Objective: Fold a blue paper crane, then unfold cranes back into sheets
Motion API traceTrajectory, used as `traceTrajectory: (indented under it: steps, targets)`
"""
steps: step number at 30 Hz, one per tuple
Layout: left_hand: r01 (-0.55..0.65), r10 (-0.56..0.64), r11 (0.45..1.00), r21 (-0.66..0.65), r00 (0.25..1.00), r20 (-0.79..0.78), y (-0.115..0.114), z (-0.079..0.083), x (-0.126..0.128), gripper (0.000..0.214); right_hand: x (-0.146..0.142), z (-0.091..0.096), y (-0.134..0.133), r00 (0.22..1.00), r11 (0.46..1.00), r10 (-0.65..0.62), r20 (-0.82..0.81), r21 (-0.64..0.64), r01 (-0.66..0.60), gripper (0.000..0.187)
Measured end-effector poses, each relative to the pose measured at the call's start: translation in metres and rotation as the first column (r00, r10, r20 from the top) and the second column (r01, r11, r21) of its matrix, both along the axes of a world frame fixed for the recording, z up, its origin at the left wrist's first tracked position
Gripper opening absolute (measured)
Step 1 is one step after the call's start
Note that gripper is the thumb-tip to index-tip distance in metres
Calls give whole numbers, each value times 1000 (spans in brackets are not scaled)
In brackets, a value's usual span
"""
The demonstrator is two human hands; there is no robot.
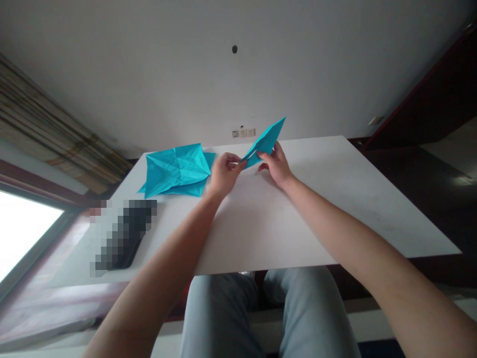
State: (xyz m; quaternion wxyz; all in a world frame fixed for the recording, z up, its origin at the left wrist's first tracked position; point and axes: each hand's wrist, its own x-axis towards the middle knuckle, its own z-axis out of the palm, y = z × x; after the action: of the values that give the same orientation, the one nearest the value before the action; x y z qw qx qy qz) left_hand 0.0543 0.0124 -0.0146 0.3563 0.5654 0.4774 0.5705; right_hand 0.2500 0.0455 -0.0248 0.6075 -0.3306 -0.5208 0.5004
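Between my two hands is a folded piece of blue paper (pixel 271 135), its long pointed end tilted up to the right above the table. My left hand (pixel 224 174) pinches its lower left end between thumb and fingers. On the paper's right part, my right hand (pixel 276 164) grips with the thumb in front and fingers behind. A narrow gap shows between the paper's folded layers. Left of my left hand lie creased sheets of the same blue paper (pixel 175 169), loosely stacked and partly unfolded.
The white table (pixel 253 228) reaches back to a grey wall with sockets (pixel 243 133). At the table's left lies a dark object (pixel 128 233), blurred by pixels. A curtain (pixel 55 134) and a window are on the left. My legs are under the near edge.
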Motion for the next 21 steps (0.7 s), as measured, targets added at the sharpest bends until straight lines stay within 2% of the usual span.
traceTrajectory:
  steps: [8,15,21]
  targets:
    - [100,-107,993,66,989,106,-1,1,3,30,2,5,0,994,995,-61,-90,-89,53,55]
    - [45,-51,998,50,991,123,2,2,-1,29,3,4,1,990,990,-95,-103,-117,83,58]
    - [16,-25,999,36,971,237,1,6,-2,28,1,8,-3,992,988,-47,-115,-149,30,61]
